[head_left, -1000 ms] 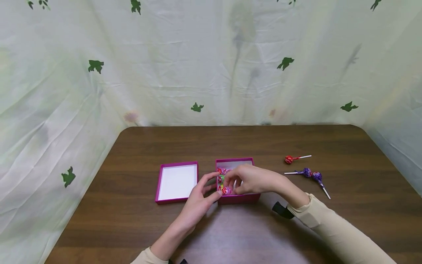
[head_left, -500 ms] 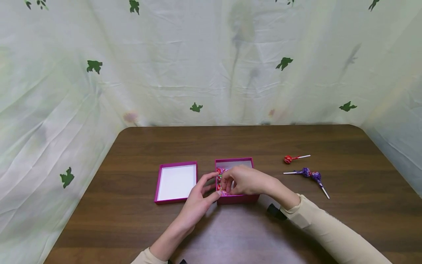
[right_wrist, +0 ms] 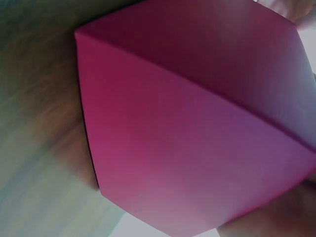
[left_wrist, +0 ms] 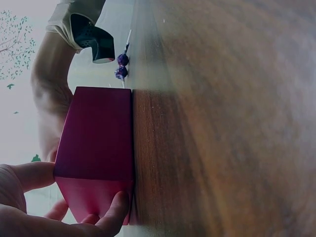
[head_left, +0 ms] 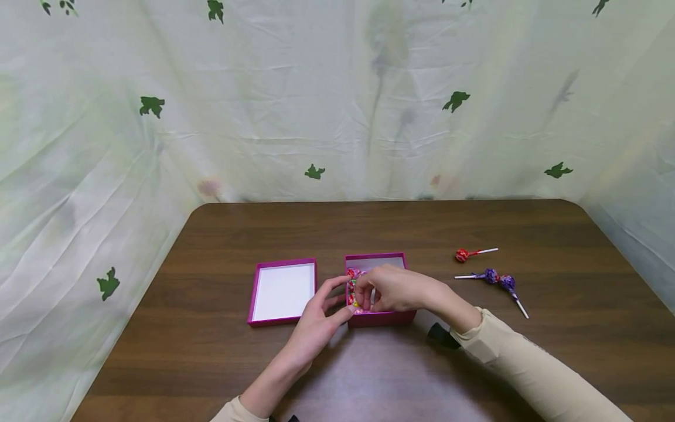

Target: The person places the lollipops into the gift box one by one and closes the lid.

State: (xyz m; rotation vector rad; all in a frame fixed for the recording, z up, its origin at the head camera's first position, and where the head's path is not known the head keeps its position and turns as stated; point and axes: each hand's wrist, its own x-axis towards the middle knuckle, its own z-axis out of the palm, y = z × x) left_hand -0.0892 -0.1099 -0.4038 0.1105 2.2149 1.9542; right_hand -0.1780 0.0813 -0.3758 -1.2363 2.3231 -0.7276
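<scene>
Magenta box (head_left: 382, 319), candy wrappers (head_left: 351, 286) seemingly illegible

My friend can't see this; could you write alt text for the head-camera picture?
A person's right hand reaches into an open magenta box of colorful wrapped sweets; the left hand touches its left side. On the wooden table, a matching lid lies left, three lollipops right.

The head camera looked down from high above the left hand (head_left: 319, 316) and right hand (head_left: 396, 287); both wrist cameras, low beside them, faced the box (left_wrist: 98, 133) up close.
</scene>
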